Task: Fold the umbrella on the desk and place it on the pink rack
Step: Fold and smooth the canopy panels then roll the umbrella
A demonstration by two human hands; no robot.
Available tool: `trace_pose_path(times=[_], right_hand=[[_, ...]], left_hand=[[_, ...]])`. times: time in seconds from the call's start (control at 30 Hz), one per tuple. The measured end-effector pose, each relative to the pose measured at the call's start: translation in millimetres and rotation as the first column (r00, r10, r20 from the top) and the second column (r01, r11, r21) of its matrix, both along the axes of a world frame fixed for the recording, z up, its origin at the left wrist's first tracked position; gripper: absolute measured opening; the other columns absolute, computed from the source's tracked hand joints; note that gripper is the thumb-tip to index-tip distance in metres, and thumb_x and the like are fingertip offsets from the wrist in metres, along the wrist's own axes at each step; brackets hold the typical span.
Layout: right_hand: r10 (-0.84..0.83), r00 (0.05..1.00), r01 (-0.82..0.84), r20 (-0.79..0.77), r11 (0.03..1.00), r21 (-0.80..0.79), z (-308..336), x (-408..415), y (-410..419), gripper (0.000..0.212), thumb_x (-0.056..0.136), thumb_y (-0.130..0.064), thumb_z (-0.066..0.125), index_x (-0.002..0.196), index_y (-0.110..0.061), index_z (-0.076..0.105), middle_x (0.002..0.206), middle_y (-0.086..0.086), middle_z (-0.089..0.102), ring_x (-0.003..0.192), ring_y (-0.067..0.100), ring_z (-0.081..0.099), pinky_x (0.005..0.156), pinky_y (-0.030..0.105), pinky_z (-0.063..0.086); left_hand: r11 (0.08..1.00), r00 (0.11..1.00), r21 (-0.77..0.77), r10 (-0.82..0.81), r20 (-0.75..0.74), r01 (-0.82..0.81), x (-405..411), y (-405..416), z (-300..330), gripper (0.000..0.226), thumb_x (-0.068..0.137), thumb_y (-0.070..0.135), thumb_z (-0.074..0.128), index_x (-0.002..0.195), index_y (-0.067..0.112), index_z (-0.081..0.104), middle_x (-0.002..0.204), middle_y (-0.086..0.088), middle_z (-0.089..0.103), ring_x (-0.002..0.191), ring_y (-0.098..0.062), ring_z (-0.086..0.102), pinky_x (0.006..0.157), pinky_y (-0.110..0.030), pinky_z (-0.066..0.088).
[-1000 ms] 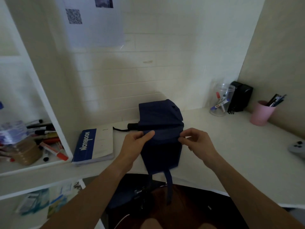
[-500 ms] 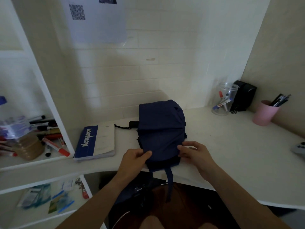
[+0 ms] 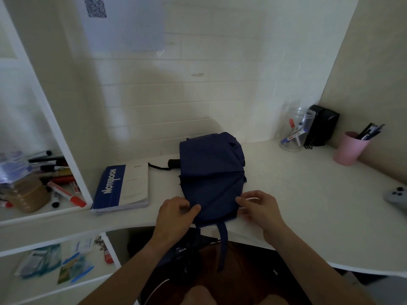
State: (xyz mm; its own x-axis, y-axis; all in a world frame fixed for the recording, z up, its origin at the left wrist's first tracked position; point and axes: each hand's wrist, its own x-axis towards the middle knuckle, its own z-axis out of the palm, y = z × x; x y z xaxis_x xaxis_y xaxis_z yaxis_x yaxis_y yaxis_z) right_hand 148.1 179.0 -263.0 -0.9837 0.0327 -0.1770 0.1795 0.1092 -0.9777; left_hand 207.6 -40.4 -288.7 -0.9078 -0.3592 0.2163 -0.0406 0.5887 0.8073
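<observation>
— Two hands at work in the head view, both pinching navy cloth. Left hand [image 3: 174, 213] clamped on the near left edge of the umbrella [image 3: 211, 172], right hand [image 3: 257, 205] gripping the near right edge, thumbs on top.

— Why held so, at the corners?

— Probably to keep the canopy flat and taut while pleats get laid over one another. Lying on the surface [image 3: 297, 194], close to the front lip, handle [image 3: 174, 163] poking out to the left at the far end, wrist cord trailing beside it.

— And the strap [image 3: 222, 245]?

— Hanging off the near edge, down toward the lap. Left loose, likely for wrapping round once the cloth is gathered. Folding only partway done, by the look of it: fabric spread wide, not yet rolled.

— Anything crowding the work?

— Blue notebook [image 3: 123, 187] just beside the umbrella on the left, near the handle but apart from the cloth. Clear jar [image 3: 295, 133] of markers and a black box [image 3: 322, 126] well off at the back right. Pink cup [image 3: 350, 148] of pens beyond those, by the wall. Grey controller [image 3: 398, 197] at the right edge. Shelf [image 3: 44, 212] of markers off left.

— Pink rack?

— Cannot tell; nothing in view clearly that. Path to the right open across the surface.
</observation>
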Motion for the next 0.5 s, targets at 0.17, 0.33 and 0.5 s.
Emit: trace_pose_path(times=[0.17, 0.33, 0.5], right_hand=[[0.015, 1.000, -0.015, 0.000, 0.996, 0.091, -5.1, 1.0, 3.2, 0.013, 0.082, -0.003, 0.076, 0.093, -0.006, 0.071, 0.073, 0.014, 0.076, 0.059, 0.020, 0.068, 0.059, 0.030, 0.057], [0.083, 0.991, -0.029, -0.108, 0.901, 0.433, 0.5, 1.8, 6.2, 0.010, 0.083, -0.016, 0.072, 0.093, -0.019, 0.070, 0.079, -0.001, 0.073, 0.067, 0.012, 0.067, 0.061, 0.026, 0.054], [0.385, 0.688, 0.136, -0.615, 0.764, 0.630, 17.1, -16.9, -7.3, 0.008, 0.094, -0.020, 0.063, 0.097, -0.025, 0.069, 0.093, -0.011, 0.063, 0.083, 0.008, 0.057, 0.074, 0.021, 0.047]], left_hand=[[0.998, 1.000, -0.063, -0.016, 0.009, 0.017, 2.1, -2.2, -0.2, 0.028, 0.084, 0.034, 0.078, 0.066, 0.021, 0.063, 0.090, -0.003, 0.069, 0.088, -0.019, 0.063, 0.084, -0.036, 0.052], [0.958, 0.998, -0.286, 0.000, -0.055, -0.016, 2.0, -6.6, -7.7, 0.035, 0.077, 0.041, 0.079, 0.067, 0.024, 0.050, 0.085, 0.007, 0.052, 0.088, -0.015, 0.052, 0.075, -0.023, 0.042], [0.881, 0.907, -0.469, -0.243, -0.343, 0.059, -10.4, -3.8, 11.2, 0.010, 0.097, 0.028, 0.062, 0.103, 0.020, 0.062, 0.108, 0.003, 0.054, 0.100, -0.012, 0.051, 0.086, -0.023, 0.046]])
